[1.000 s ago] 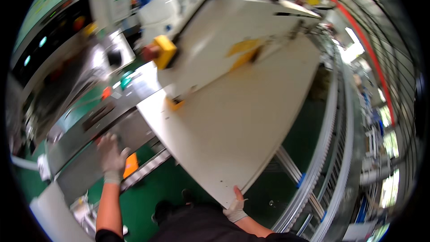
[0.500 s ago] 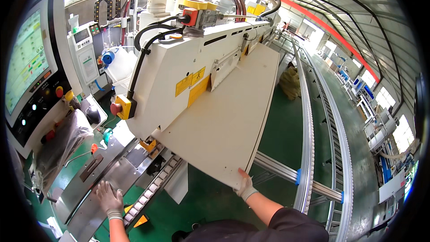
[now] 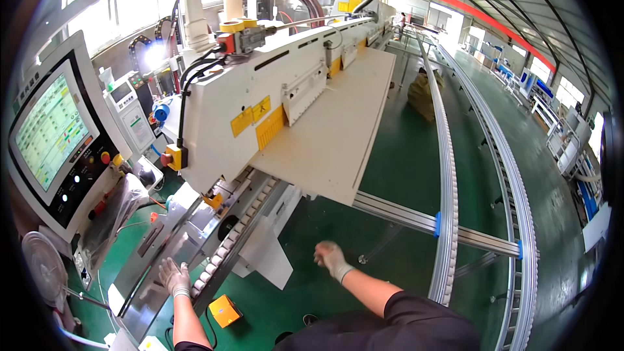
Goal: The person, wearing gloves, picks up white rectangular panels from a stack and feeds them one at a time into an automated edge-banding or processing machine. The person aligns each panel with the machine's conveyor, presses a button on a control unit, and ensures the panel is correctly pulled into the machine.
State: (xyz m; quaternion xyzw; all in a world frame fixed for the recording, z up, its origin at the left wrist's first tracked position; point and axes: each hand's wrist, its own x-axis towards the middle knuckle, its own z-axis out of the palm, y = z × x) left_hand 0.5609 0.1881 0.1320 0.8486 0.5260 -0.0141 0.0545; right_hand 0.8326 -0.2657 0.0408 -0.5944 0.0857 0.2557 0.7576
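Note:
My left hand (image 3: 174, 277), in a pale glove, lies with fingers spread on the metal infeed plate (image 3: 188, 239) of a long white machine. Beside it runs a row of white rollers (image 3: 224, 251). My right hand (image 3: 331, 259), also gloved, hangs over the green floor with loosely bent fingers and nothing in them. It is apart from a large pale flat panel (image 3: 325, 136). The panel lies farther ahead, its left edge under the machine body (image 3: 218, 114) and its near corner over a metal cross rail.
A control screen (image 3: 52, 133) stands at the left, with a red stop button in a yellow box (image 3: 173, 157) nearby. A yellow foot pedal box (image 3: 225, 311) sits on the floor. Roller rails (image 3: 448, 221) curve along the right. A sack (image 3: 424, 96) stands beyond the panel.
My right hand has let go of the panel's near corner and drawn back. The panel has moved ahead along the machine. My left hand stays on the metal plate. The view has shifted.

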